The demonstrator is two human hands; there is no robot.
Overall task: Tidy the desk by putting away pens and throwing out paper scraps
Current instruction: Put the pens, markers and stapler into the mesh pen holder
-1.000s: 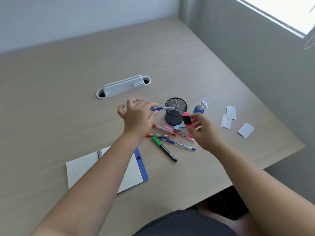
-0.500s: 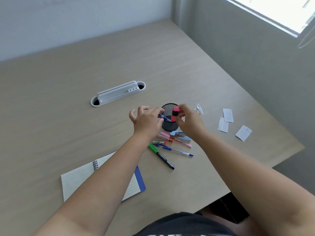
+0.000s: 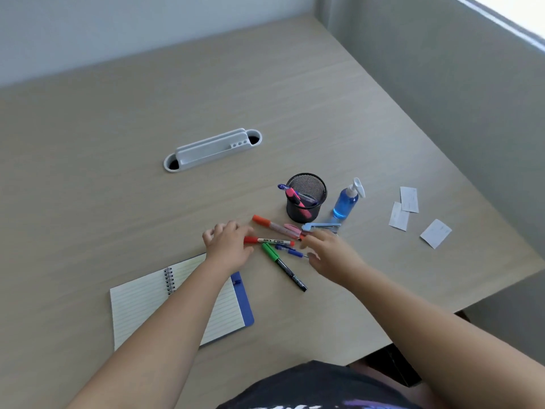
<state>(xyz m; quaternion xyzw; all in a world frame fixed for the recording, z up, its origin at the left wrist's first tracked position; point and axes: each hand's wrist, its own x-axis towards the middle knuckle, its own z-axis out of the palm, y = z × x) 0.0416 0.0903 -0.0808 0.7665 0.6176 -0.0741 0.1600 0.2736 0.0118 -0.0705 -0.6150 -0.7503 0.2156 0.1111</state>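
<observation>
In the centre of the frame we see two pens already in the black mesh cup (image 3: 306, 199); several markers (image 3: 269, 240) and three white paper scraps (image 3: 408, 199) remain on the worktop (image 3: 118, 143). Left hand (image 3: 227, 249) and right hand (image 3: 330, 255) have loose, empty fingers.

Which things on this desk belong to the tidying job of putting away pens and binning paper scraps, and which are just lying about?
Part of the job:
mesh pen cup
red marker
green marker
orange-capped pen
blue pen
paper scraps

Just lying about:
spiral notebook
blue spray bottle
stapler
grey cable tray
</observation>
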